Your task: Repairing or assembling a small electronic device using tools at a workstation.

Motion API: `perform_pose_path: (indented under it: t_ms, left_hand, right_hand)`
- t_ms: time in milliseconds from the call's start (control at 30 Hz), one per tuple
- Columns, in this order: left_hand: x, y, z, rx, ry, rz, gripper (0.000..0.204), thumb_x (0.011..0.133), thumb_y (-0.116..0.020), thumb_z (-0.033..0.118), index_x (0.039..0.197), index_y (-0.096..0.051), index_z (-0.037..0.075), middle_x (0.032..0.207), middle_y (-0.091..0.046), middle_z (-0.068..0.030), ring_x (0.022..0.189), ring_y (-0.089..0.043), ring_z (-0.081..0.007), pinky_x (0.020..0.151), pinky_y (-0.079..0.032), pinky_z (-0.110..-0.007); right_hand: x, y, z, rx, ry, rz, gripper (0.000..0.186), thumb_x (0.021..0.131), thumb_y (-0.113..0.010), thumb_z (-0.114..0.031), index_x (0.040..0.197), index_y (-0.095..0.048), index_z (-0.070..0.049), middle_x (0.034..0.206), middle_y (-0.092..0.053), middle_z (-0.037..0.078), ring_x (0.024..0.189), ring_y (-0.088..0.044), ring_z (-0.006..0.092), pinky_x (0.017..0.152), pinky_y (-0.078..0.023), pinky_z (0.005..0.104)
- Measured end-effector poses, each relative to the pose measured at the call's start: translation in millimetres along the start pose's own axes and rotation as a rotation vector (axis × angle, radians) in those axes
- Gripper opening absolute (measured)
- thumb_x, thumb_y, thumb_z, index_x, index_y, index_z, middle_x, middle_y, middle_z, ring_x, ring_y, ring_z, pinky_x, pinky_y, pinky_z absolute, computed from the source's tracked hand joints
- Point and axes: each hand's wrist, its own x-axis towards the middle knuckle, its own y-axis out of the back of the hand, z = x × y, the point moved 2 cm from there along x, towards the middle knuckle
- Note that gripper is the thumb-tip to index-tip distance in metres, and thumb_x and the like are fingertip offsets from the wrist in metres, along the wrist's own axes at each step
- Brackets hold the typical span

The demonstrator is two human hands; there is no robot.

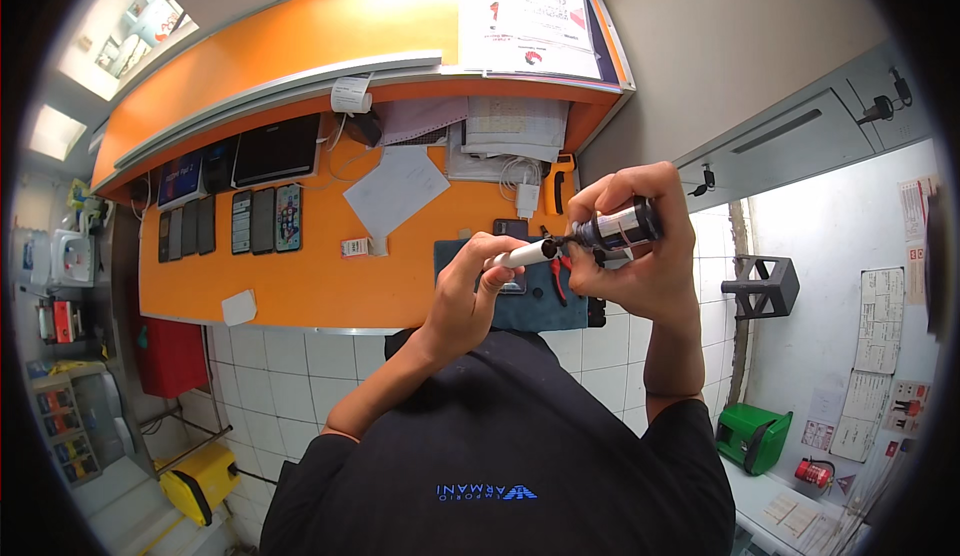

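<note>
2 hands work above an orange counter (300, 286): the right hand (640, 256) grips a small dark bottle (620, 226), the left hand (480, 286) pinches a white applicator (527, 253) at its mouth; work appears midway.

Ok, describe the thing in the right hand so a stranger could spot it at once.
Start at the orange counter, then go to the dark blue mat at its near edge. Above it the right hand grips a small dark cylinder with a pale band, the only thing a white pen-like tool touches.
</note>
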Motion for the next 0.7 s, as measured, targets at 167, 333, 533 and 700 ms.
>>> perform_pose_path:
  t_ms: [167,333,533,700]
  left_hand:
    - [-0.2,-0.8,-1.6,-0.004,0.01,0.002,0.019,0.101,-0.055,0.012,0.118,-0.055,0.002,0.095,-0.06,-0.0116,0.082,-0.066,-0.0184,0.074,-0.055,-0.03]
    - [-1.0,-1.4,-1.8,-0.004,0.008,0.01,0.02,0.101,-0.055,0.013,0.118,-0.054,0.002,0.095,-0.06,-0.0116,0.082,-0.066,-0.0181,0.074,-0.055,-0.03]
    - [-1.5,-1.2,-2.5,-0.014,0.013,0.01,0.021,0.102,-0.054,0.015,0.117,-0.054,0.002,0.096,-0.061,-0.0118,0.082,-0.066,-0.0184,0.074,-0.054,-0.031]
    - [-2.0,-1.3,-1.5,-0.028,0.003,0.012,0.022,0.103,-0.052,0.018,0.117,-0.054,0.001,0.095,-0.061,-0.0117,0.082,-0.066,-0.0183,0.074,-0.054,-0.031]
  right_hand:
    - [-0.3,-0.4,1.4,0.014,-0.002,0.011,0.051,0.068,-0.077,0.004,0.107,-0.045,-0.01,0.087,-0.066,0.006,0.083,-0.07,0.0123,0.076,-0.056,0.0267]
    - [-0.3,-2.3,-2.5,-0.02,-0.018,-0.019,0.057,0.062,-0.071,0.012,0.105,-0.041,-0.01,0.085,-0.061,0.009,0.077,-0.061,0.0111,0.071,-0.052,0.0259]
    - [-1.2,-2.8,-2.3,-0.008,0.011,-0.058,0.051,0.069,-0.078,0.004,0.107,-0.046,-0.009,0.09,-0.066,0.008,0.085,-0.069,0.0135,0.076,-0.056,0.0278]
    - [-0.5,-3.1,-2.6,-0.008,0.006,-0.051,0.057,0.063,-0.073,0.011,0.106,-0.041,-0.01,0.086,-0.061,0.009,0.077,-0.061,0.0112,0.071,-0.052,0.0268]
